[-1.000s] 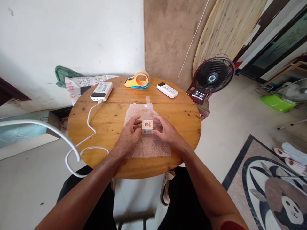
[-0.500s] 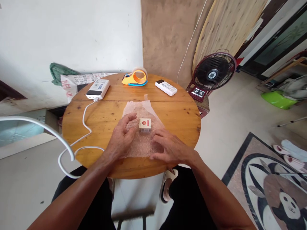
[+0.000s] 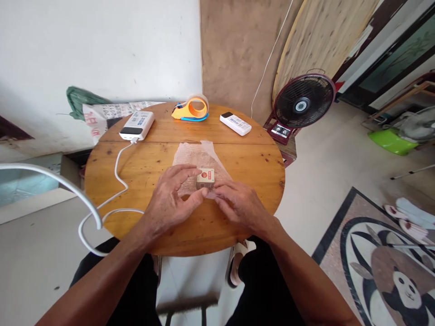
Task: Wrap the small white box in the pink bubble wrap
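A small cream-coloured box (image 3: 205, 177) with a red label stands on a sheet of bubble wrap (image 3: 194, 156) on the round wooden table. My left hand (image 3: 171, 194) is at the box's left side, its index fingertip on the upper left edge and its thumb at the lower front, holding the box between them. With its fingers drawn together, my right hand (image 3: 239, 201) grips the near edge of the wrap, just in front of the box and to its right. The wrap's near edge is folded up close to the box; my fingers partly hide it.
At the table's (image 3: 258, 167) back are a yellow-and-blue tape dispenser (image 3: 190, 108), a white power bank (image 3: 137, 126) with a white cable (image 3: 117, 167), and a second power bank (image 3: 235, 124). A fan (image 3: 302, 104) stands beyond the right edge.
The wrap's near edge, flat before, has been lifted and folded away from me toward the box. My left thumb and index finger have come onto the box; my right fingers have closed.
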Demonstrator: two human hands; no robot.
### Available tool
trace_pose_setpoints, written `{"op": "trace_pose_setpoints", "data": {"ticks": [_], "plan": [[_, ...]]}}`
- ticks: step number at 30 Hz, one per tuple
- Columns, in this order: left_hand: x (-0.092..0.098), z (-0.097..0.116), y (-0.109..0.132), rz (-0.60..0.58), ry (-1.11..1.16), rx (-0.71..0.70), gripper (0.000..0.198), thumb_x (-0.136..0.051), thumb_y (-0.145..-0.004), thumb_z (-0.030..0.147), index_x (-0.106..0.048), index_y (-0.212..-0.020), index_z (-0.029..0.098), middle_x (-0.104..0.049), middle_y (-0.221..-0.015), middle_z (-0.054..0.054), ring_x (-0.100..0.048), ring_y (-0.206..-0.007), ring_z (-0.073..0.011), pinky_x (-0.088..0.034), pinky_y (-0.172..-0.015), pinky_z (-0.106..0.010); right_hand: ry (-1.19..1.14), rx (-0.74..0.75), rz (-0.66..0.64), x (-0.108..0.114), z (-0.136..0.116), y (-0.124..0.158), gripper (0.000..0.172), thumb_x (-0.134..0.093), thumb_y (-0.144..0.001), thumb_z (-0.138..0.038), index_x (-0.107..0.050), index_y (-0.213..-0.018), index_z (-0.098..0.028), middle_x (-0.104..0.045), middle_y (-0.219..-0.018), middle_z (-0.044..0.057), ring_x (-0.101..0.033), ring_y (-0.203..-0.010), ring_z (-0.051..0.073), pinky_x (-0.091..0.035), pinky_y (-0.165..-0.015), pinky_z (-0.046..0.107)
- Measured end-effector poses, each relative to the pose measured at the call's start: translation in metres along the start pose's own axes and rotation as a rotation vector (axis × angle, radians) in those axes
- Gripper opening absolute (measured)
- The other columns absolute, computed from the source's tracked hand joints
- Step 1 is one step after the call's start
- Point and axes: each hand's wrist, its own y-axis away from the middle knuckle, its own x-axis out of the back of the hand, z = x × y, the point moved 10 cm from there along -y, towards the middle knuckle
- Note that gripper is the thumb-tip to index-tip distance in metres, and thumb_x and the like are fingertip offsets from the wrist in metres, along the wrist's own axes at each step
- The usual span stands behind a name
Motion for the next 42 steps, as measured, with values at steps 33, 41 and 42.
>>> {"op": "trace_pose_setpoints", "data": {"ticks": [33, 41, 42], "plan": [[-0.040, -0.057, -0.010, -0.107, 0.320, 0.351, 0.017, -0.063, -0.075, 0.033, -0.066, -0.079, 0.017, -0.071, -0.089, -0.003, -0.062, -0.082, -0.0182, -0.045, -0.077, -0.029, -0.272, -0.348, 0.092, -0.004, 0.061, -0.023, 0.009, -0.055, -0.084, -0.026, -0.058, -0.078, -0.020, -0.059, -0.070, -0.002, -0.051, -0.064, 0.013, -0.034, -0.060, 0.024], [-0.049, -0.054, -0.004, -0.165, 0.432, 0.416, 0.018, -0.066, -0.070, 0.033, -0.063, -0.073, 0.016, -0.064, -0.070, 0.000, -0.053, -0.062, -0.0123, -0.041, -0.057, -0.022, -0.282, -0.369, 0.026, -0.005, 0.058, -0.010, 0.007, -0.054, -0.085, -0.025, -0.058, -0.083, -0.020, -0.058, -0.069, -0.003, -0.048, -0.061, 0.012, -0.032, -0.059, 0.024], [-0.049, -0.054, -0.004, -0.166, 0.431, 0.421, 0.018, -0.067, -0.070, 0.033, -0.063, -0.072, 0.016, -0.063, -0.069, 0.000, -0.052, -0.060, -0.0117, -0.040, -0.055, -0.022, -0.291, -0.367, 0.028, -0.005, 0.058, -0.009, 0.007, -0.054, -0.086, -0.025, -0.058, -0.083, -0.020, -0.057, -0.069, -0.003, -0.047, -0.061, 0.012, -0.032, -0.060, 0.024]]}}
